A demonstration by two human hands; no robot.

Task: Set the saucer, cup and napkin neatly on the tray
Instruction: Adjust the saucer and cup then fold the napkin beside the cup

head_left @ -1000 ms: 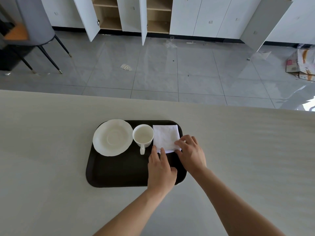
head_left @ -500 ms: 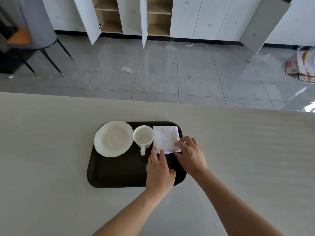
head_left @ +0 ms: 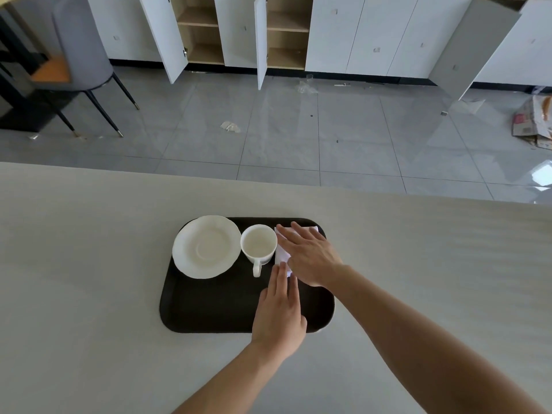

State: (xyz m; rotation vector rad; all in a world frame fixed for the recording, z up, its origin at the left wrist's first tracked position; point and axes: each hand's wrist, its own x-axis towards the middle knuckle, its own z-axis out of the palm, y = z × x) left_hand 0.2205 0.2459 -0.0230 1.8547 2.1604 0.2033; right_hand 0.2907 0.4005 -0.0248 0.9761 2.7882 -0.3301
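Note:
A dark tray (head_left: 209,309) lies on the pale table. On its far left sits a white saucer (head_left: 206,246). A white cup (head_left: 258,245) stands to the right of the saucer, handle pointing toward me. A white napkin (head_left: 281,254) lies at the tray's far right, mostly covered by my right hand (head_left: 309,253), which rests flat on it with fingers spread. My left hand (head_left: 279,312) lies flat over the tray's near right part, fingertips touching the napkin's near edge.
The pale table (head_left: 89,279) spreads wide on both sides of the tray. Beyond its far edge is grey tiled floor, white cabinets with open doors (head_left: 260,40), a grey chair (head_left: 80,58) at the left and cardboard (head_left: 531,121) at the right.
My right hand has slid forward from the napkin's near right corner to lie flat over most of it. The left hand has stayed at the near edge.

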